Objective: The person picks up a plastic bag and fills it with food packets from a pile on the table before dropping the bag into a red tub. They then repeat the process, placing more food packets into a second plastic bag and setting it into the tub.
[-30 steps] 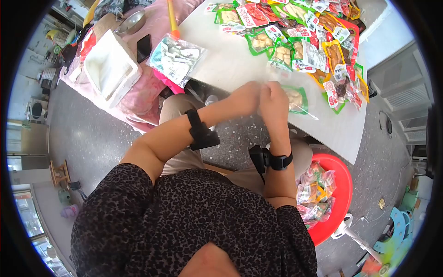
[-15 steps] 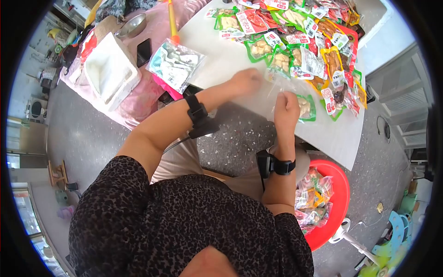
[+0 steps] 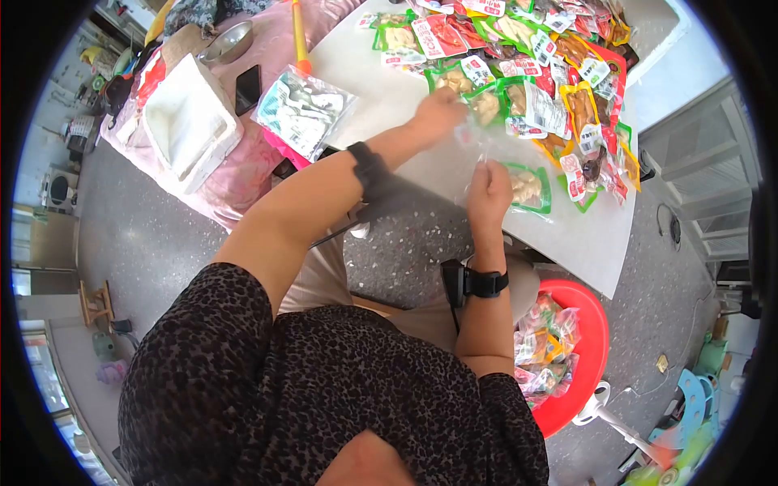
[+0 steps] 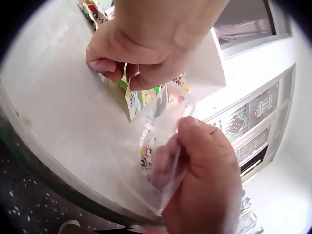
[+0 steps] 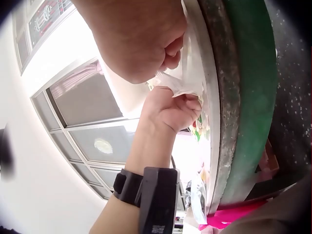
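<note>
The right hand pinches a clear plastic bag between thumb and fingers at the table's near edge; in the left wrist view the right hand has fingers behind the film. Beside it on the table lies a green-edged packet of pale food. The left hand is farther in, at the near side of the packet pile. With curled fingers, the left hand is close to the packets and the bag's upper end; whether it grips either is hidden.
A red tub with bagged packets stands on the floor at right. On the pink cloth at left are a white foam box, a phone and a metal bowl. A clear bag of pale items lies at the table's left edge.
The hands, close together one second ago, have separated. Since half a second ago, the left hand has moved up to the packet pile, while the right hand has shifted slightly left with the bag.
</note>
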`<state>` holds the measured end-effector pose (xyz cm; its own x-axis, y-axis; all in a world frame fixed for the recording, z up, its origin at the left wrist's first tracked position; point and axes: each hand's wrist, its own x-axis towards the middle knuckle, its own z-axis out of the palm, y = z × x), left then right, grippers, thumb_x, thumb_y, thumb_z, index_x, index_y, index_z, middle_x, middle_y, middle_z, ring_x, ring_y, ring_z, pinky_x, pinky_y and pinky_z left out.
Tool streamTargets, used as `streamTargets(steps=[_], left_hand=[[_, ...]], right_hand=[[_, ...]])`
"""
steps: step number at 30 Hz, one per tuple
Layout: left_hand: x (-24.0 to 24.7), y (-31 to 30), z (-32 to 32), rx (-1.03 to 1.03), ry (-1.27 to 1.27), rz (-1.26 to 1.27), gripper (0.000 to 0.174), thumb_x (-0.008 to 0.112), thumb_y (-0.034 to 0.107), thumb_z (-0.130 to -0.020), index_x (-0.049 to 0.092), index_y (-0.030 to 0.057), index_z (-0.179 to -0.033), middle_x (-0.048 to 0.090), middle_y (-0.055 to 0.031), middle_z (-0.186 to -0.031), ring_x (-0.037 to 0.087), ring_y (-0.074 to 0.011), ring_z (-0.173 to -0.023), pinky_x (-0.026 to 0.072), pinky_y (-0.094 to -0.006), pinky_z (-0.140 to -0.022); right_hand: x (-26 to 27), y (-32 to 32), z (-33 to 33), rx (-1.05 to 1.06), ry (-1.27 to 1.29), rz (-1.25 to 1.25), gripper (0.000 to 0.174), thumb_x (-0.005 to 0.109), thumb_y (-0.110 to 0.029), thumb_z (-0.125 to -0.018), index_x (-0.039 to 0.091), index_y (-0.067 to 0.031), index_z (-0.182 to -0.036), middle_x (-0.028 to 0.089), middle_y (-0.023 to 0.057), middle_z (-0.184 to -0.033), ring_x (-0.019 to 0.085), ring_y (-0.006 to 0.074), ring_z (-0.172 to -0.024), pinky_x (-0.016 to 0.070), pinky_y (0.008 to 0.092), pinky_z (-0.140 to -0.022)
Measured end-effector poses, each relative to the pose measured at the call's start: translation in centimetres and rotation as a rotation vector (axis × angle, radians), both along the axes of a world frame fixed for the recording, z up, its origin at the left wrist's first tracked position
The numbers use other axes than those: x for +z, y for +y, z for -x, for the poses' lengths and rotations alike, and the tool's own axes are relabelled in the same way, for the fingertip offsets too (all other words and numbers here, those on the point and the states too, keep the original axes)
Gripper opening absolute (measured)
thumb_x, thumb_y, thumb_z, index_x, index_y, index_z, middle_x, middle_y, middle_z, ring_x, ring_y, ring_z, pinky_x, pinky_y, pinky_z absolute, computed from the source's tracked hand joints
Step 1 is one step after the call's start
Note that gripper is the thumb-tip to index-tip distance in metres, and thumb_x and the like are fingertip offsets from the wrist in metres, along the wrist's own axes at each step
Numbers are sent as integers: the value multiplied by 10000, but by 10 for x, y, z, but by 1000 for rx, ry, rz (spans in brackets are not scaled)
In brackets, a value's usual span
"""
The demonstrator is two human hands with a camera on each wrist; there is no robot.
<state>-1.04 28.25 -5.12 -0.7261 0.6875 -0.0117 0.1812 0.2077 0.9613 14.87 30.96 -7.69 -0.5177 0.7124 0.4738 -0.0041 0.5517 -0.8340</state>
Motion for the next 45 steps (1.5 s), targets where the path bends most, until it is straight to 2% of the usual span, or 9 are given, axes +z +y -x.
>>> streamTargets(steps=[3, 6, 13, 22, 30, 33, 39, 42, 45], left_hand=[[23, -32, 0, 25, -564, -361, 195, 448, 19, -710, 430, -24, -899, 514, -167, -820, 553, -247, -730, 459, -355, -607], [23, -70, 3, -21, -736, -445, 259, 403, -9, -737, 320, -32, -982, 500, -190, -886, 534, -312, -846, 464, -420, -701], [43, -129, -10, -138, -821, -386, 268, 377, 6, -752, 326, -38, -1011, 475, -201, -978, 523, -311, -890, 445, -428, -761], [32, -119, -32, -98, -848, -288, 213, 407, -13, -744, 359, -17, -951, 492, -172, -940, 539, -283, -862, 460, -401, -741], [25, -102, -59, -19, -965, -390, 290, 414, 19, -758, 349, -26, -1037, 483, -148, -955, 510, -252, -878, 444, -364, -707], [-1, -93, -51, -235, -1062, -489, 286, 412, 64, -783, 369, -11, -1056, 471, -136, -987, 505, -225, -885, 434, -351, -720], [4, -74, -69, -258, -1267, -505, 220, 377, 101, -818, 404, 16, -1019, 473, -106, -997, 521, -201, -816, 452, -334, -682], [-1, -77, -70, -437, -1280, -439, 262, 439, 125, -799, 422, 5, -1031, 494, -113, -995, 484, -197, -889, 386, -326, -792], [15, -78, -66, -586, -87, 249, 254, 406, 114, -818, 409, 1, -1046, 476, -116, -1018, 467, -173, -885, 383, -309, -779]], right_hand=[[0, 0, 3, -22, 77, -65, 105, 490, -74, -758, 507, 22, -797, 503, 102, -656, 462, 171, -583, 383, 271, -552], [6, -6, 3, -17, 99, -16, 90, 495, -67, -756, 501, 20, -776, 494, 97, -629, 447, 163, -552, 374, 269, -522], [5, -7, 3, 54, 11, 155, 133, 520, -91, -756, 517, 19, -830, 509, 47, -668, 471, 98, -605, 390, 225, -557], [38, -19, 1, 56, -135, -198, 112, 483, -106, -744, 490, 6, -742, 514, 160, -633, 496, 303, -554, 397, 348, -515], [53, -37, 7, 29, -280, -381, 105, 473, -113, -736, 462, -16, -697, 496, 156, -605, 496, 328, -547, 380, 416, -485], [59, -40, 7, 43, -404, -367, 133, 445, -141, -755, 476, -15, -722, 505, 169, -657, 494, 341, -616, 382, 414, -541], [63, -45, 7, 39, -461, -346, 149, 437, -157, -760, 481, -17, -734, 514, 170, -692, 494, 344, -665, 385, 415, -583], [63, -43, 5, 31, -414, -413, 129, 465, -140, -745, 478, -15, -711, 521, 165, -655, 509, 337, -601, 401, 418, -535], [60, -44, 5, 47, -389, -436, 120, 478, -124, -735, 469, -12, -691, 523, 167, -639, 514, 337, -568, 407, 423, -512]])
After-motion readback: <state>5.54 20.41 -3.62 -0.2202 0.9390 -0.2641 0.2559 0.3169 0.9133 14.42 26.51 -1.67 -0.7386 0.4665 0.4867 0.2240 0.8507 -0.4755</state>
